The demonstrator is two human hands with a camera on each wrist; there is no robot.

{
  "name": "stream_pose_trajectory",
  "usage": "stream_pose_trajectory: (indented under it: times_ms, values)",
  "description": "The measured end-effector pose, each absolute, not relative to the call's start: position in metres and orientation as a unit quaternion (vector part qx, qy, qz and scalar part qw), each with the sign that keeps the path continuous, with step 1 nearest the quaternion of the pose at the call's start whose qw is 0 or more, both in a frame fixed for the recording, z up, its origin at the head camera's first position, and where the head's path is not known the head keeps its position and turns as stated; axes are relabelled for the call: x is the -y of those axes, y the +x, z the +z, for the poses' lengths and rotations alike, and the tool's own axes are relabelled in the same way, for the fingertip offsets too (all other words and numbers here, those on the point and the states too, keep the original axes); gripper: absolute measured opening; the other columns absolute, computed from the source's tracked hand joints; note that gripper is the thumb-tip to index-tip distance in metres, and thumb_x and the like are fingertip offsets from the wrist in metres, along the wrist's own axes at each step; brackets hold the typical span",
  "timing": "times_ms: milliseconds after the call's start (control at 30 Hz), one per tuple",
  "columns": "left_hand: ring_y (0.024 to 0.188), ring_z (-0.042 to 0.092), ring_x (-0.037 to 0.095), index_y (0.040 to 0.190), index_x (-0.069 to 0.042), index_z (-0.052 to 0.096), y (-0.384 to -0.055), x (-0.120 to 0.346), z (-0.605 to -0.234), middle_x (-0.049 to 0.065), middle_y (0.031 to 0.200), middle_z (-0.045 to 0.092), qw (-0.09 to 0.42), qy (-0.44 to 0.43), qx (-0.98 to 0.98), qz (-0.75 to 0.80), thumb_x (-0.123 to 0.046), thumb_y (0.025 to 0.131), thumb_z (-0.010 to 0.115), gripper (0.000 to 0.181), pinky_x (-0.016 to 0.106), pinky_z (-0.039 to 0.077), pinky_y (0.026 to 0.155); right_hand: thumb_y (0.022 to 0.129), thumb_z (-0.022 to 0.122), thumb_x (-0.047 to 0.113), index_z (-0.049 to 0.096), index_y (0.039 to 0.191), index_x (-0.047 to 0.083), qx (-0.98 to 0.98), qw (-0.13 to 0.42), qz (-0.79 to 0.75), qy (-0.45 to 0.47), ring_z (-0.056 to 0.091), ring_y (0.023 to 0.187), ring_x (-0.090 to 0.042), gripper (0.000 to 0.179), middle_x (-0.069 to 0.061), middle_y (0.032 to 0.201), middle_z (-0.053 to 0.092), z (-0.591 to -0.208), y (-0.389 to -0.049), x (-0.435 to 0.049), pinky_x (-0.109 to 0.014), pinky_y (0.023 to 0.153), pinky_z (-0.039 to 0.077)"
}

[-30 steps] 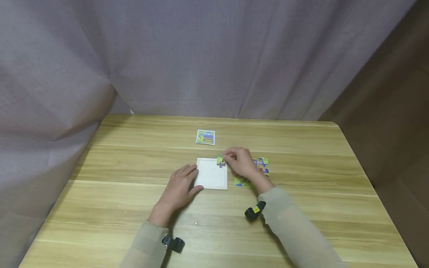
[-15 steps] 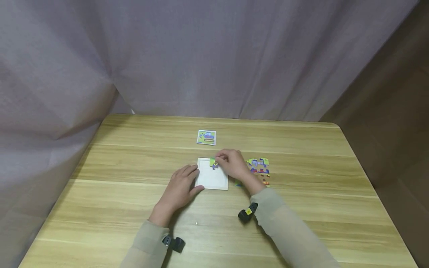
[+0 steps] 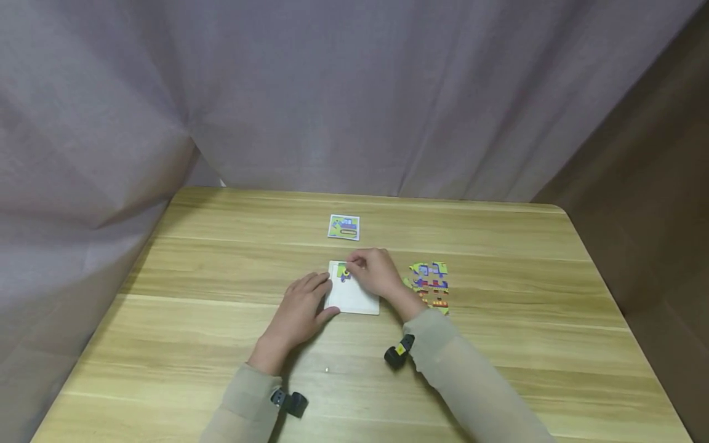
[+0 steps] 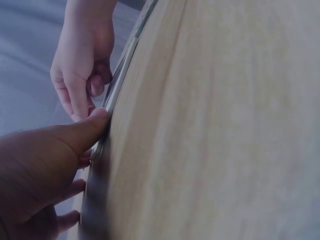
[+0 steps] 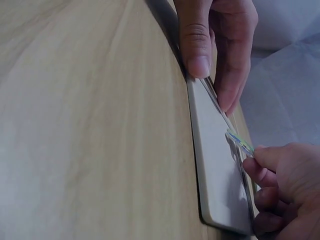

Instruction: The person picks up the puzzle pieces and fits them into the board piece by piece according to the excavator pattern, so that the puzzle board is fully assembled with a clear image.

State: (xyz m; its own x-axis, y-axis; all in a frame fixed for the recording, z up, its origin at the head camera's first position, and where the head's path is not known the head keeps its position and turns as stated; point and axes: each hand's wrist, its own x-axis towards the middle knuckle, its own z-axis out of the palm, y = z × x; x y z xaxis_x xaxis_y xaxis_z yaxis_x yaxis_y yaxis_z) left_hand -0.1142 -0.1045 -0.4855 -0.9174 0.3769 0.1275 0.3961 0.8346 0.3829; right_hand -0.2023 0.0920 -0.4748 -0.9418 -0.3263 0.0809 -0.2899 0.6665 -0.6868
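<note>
My right hand [image 3: 376, 274] pinches a green, yellow and purple jigsaw piece [image 3: 343, 272] between thumb and fingertips. The piece is over the upper left part of a white square puzzle board [image 3: 356, 299]. In the right wrist view, the pinched piece [image 5: 240, 142] is tilted, its lower edge at or close to the board's surface. My left hand [image 3: 299, 311] rests against the board's left side, fingers fairly straight. Its thumb [image 5: 199, 65] presses on the board's near left corner. The other hand's fingers partly cover the piece.
Several loose jigsaw pieces [image 3: 432, 286] lie on the wooden table [image 3: 221, 271] right of the board, partly behind my right wrist. Beyond the board lies a small picture card [image 3: 344, 227] showing an excavator. A tiny pale speck [image 3: 327, 370] is nearer me. Curtains hang behind the table.
My right hand has carried the jigsaw piece leftward across the board, from its upper right corner to its upper left. More loose pieces now show. My left hand stays at the board.
</note>
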Motion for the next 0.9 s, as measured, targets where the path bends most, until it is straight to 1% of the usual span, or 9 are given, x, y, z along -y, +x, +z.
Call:
stream_pose_trajectory:
  times_ms: [133,300,400,567,733,900]
  values:
    - [0.140,0.043,0.035,0.138,-0.005,0.060,-0.115,0.105,-0.486,0.014,0.150,0.051,0.021,-0.202,0.957,-0.205,-0.044,0.094,0.070,0.060,0.055,0.031,0.118,0.094,0.072,0.016,0.078,0.097,0.012,-0.917,0.026,-0.357,-0.178,0.067,0.085,-0.019,0.008,0.000,0.087,0.075,-0.475,-0.204,-0.088,-0.039,0.090,0.053]
    - [0.140,0.044,0.035,0.137,-0.005,0.061,-0.115,0.105,-0.486,0.014,0.149,0.052,0.025,-0.205,0.956,-0.208,-0.043,0.094,0.071,0.059,0.055,0.033,0.117,0.095,0.072,0.018,0.078,0.096,0.012,-0.922,0.027,-0.341,-0.183,0.066,0.086,-0.020,0.009,0.001,0.085,0.075,-0.475,-0.206,-0.084,-0.040,0.091,0.051]
    - [0.139,0.045,0.035,0.136,-0.004,0.061,-0.115,0.105,-0.486,0.014,0.148,0.053,0.028,-0.206,0.955,-0.211,-0.042,0.094,0.071,0.058,0.056,0.034,0.116,0.094,0.074,0.020,0.078,0.096,0.012,-0.925,0.029,-0.330,-0.184,0.064,0.086,-0.020,0.009,0.004,0.082,0.073,-0.474,-0.206,-0.083,-0.041,0.091,0.050]
    - [0.139,0.044,0.035,0.136,-0.005,0.062,-0.116,0.105,-0.486,0.014,0.148,0.053,0.029,-0.204,0.955,-0.213,-0.042,0.094,0.071,0.057,0.056,0.033,0.116,0.092,0.075,0.019,0.077,0.095,0.012,-0.929,0.032,-0.318,-0.188,0.061,0.082,-0.016,0.007,0.007,0.078,0.070,-0.474,-0.205,-0.081,-0.038,0.087,0.050]
    - [0.140,0.043,0.035,0.137,-0.005,0.061,-0.116,0.105,-0.487,0.013,0.149,0.052,0.026,-0.201,0.955,-0.215,-0.043,0.094,0.070,0.058,0.056,0.032,0.117,0.092,0.076,0.017,0.076,0.094,0.012,-0.928,0.030,-0.317,-0.191,0.061,0.078,-0.013,0.005,0.007,0.078,0.068,-0.476,-0.205,-0.080,-0.035,0.082,0.052]
    - [0.141,0.043,0.035,0.137,-0.005,0.061,-0.116,0.105,-0.488,0.013,0.149,0.052,0.026,-0.201,0.955,-0.215,-0.043,0.094,0.070,0.058,0.055,0.032,0.117,0.091,0.077,0.017,0.076,0.093,0.011,-0.928,0.026,-0.319,-0.190,0.061,0.079,-0.014,0.006,0.006,0.078,0.069,-0.476,-0.205,-0.081,-0.036,0.085,0.052]
